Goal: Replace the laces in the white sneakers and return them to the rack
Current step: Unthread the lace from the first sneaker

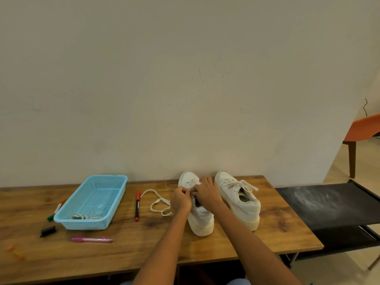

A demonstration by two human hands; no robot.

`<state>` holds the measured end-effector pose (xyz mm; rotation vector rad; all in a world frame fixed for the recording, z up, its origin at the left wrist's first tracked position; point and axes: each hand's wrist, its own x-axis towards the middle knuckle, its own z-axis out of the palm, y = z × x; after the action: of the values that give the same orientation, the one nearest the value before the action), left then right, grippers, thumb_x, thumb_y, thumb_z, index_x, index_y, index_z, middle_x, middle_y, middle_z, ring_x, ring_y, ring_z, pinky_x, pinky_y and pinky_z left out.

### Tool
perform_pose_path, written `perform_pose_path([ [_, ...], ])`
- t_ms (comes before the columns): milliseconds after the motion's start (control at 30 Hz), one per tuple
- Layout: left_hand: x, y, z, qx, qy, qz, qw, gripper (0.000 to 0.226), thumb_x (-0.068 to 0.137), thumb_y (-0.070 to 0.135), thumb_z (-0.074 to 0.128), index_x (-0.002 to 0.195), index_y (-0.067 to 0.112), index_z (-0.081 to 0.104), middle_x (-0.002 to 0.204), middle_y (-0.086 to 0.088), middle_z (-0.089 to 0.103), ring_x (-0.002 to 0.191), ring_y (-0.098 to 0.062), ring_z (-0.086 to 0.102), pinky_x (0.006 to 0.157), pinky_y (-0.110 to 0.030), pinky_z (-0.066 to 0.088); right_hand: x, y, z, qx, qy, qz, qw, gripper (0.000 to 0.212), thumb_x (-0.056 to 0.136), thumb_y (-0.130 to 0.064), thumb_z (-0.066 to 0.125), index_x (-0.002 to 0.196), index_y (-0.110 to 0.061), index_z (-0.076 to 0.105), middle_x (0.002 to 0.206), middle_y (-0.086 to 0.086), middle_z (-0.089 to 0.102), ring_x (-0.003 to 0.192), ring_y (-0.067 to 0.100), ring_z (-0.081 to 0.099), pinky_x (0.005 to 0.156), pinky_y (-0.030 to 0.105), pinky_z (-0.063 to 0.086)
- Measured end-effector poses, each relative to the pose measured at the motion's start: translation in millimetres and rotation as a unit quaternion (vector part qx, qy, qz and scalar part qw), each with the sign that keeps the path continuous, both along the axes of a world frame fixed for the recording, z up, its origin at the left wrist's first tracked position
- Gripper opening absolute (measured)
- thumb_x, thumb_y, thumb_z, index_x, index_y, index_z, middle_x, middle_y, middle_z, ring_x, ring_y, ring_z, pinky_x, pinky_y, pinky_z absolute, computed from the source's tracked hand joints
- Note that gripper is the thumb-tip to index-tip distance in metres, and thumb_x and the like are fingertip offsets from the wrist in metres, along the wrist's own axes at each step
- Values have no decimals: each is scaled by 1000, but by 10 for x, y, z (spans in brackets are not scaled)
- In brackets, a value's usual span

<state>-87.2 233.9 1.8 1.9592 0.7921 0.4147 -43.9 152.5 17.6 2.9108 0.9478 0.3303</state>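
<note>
The left sneaker stands near the bench's back edge beside its laced mate, so your left hand and right hand can pinch the lace at its eyelets, threading.

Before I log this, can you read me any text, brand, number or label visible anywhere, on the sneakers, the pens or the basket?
No text can be read in this view.
Red and black marker: a pale label on its barrel, too small and blurred to read.
Blue basket: no marking shows.
Left sneaker and right sneaker: no brand shows.
Pink pen: no print shows.
</note>
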Motion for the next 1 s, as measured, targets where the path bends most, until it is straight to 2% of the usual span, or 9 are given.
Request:
perform_pose_path([
  [100,-1,0,3,0,2,-4,1000,20,96,25,51,87,12,64,93,-6,67,86,-21,61,66,-29,43,-3,-9,20,33,-13,7,999,27,94,-29,48,113,-12,59,124,8,43,114,26,39,89,34,39],
  [167,1,9,11,-1,9,-10,1000,19,96,25,51,83,15,61,89,-5,66,83,-20,60,66,-28,43,22,-43,66,175,-57,-47,982,16,96,-21,48,102,-12,60,111,4,48,101,21,45,78,27,39],
  [300,12,44,43,3,16,-20,1000,19,94,25,54,79,16,58,84,-3,64,81,-20,59,64,-27,40,136,-201,216,546,-36,-217,809,19,97,-12,42,111,-5,54,115,11,53,108,28,43,87,33,33],
  [367,4,43,42,6,18,-22,1000,19,94,24,54,78,16,57,81,-1,61,79,-18,56,63,-26,38,159,-246,298,512,5,-148,846,27,96,-14,45,122,-8,49,126,11,50,117,27,39,92,36,34],
  [467,10,46,18,12,19,-23,999,18,95,24,53,80,16,59,86,-4,65,82,-20,59,64,-26,39,79,-181,374,211,46,4,976,32,97,-23,45,124,-9,54,135,12,44,126,29,34,99,36,34],
  [600,10,39,22,19,18,-25,999,17,95,22,52,87,13,64,93,-6,67,85,-20,59,65,-27,40,38,-26,208,-68,31,29,997,33,94,-34,49,120,-15,58,131,13,42,123,29,35,97,38,36],
  [700,6,42,30,16,23,-21,999,17,95,24,52,82,17,60,92,-4,67,82,-19,57,64,-26,38,73,-72,228,171,60,-9,983,26,95,-26,49,113,-12,63,120,11,50,113,26,45,89,29,39],
  [800,18,45,18,17,22,-21,999,17,94,26,53,80,17,58,88,-4,65,80,-19,56,63,-27,38,150,-213,356,527,3,-158,835,20,94,-14,51,106,-7,65,119,13,53,114,28,44,84,27,34],
  [1000,26,29,-3,32,22,-23,999,17,95,26,52,91,14,64,93,-4,66,82,-18,57,63,-27,40,178,-176,292,155,41,-3,987,32,94,-27,52,124,-19,58,134,7,45,128,26,36,99,34,35],
])
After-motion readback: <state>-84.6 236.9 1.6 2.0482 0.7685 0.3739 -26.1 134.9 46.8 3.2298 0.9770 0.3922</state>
